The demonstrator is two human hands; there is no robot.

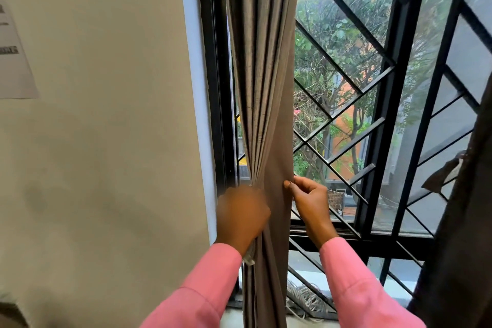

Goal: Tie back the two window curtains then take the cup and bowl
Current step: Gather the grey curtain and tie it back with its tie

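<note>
Both hands (242, 217) (310, 201) tight on curtain (262, 61)

On my feed, a pale wall (106, 141) fills the left, with a printed paper sheet (14, 61) stuck to it, its text too blurred to read. Beside it stands a black window frame (215, 88). A black grille (383, 104) of diagonal bars crosses the window; beyond it I see green trees (332, 34) and an orange building (346, 125). Grey cables (306, 301) lie coiled at the bottom.
</note>
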